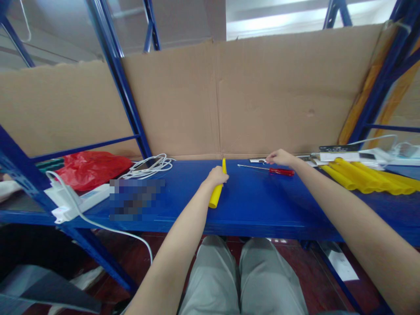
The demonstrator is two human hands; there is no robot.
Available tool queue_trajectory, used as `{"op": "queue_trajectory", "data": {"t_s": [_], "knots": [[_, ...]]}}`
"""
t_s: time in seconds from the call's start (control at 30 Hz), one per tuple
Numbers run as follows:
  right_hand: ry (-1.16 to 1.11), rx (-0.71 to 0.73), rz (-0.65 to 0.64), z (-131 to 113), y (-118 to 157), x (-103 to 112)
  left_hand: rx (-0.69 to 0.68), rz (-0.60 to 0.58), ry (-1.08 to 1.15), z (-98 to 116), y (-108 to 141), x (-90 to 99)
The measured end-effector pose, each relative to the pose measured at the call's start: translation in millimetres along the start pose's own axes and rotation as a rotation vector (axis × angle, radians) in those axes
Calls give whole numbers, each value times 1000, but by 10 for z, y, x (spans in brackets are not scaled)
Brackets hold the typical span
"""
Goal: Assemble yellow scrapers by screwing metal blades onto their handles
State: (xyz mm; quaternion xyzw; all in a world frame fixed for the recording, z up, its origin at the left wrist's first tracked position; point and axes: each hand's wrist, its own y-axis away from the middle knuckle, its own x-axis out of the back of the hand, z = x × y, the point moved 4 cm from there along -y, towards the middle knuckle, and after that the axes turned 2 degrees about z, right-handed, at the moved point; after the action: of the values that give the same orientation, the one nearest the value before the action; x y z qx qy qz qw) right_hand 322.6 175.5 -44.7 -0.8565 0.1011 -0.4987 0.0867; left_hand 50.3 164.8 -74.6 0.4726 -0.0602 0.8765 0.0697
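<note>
My left hand (217,176) is closed around a yellow tube (215,197) at the middle of the blue shelf. Its round near end points toward me, and a narrow yellow tip shows beyond my fingers. Farther right, my right hand (279,158) reaches to the back of the shelf with its fingers loosely stretched to the left. Just under those fingertips lies a thin flat strip (257,160), light with dark marks, partly hidden by the hand. A screwdriver (282,172) with a red handle and a metal shaft lies in front of my right hand, its tip pointing left.
Several yellow tubes (370,177) lie at the right beside white boxes (339,156). To the left are a coiled white cable (154,165), a red plastic bag (93,168) and a white power strip (87,202). Cardboard (262,96) walls off the back; blue posts (120,83) stand at the sides.
</note>
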Motion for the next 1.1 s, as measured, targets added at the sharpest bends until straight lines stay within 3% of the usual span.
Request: {"op": "queue_trajectory", "data": {"t_s": [0.13,0.4,0.63,1.1], "knots": [[247,-25,19,-17,-180,-191,-3,0,24,-13,-21,-19],[374,-89,32,86,-443,-438,-26,9,17,2,-13,-29],[422,-12,-23,58,-453,-502,-25,5,24,16,7,-21],[447,20,29,48,-321,-438,-9,-9,56,15,3,-38]]}}
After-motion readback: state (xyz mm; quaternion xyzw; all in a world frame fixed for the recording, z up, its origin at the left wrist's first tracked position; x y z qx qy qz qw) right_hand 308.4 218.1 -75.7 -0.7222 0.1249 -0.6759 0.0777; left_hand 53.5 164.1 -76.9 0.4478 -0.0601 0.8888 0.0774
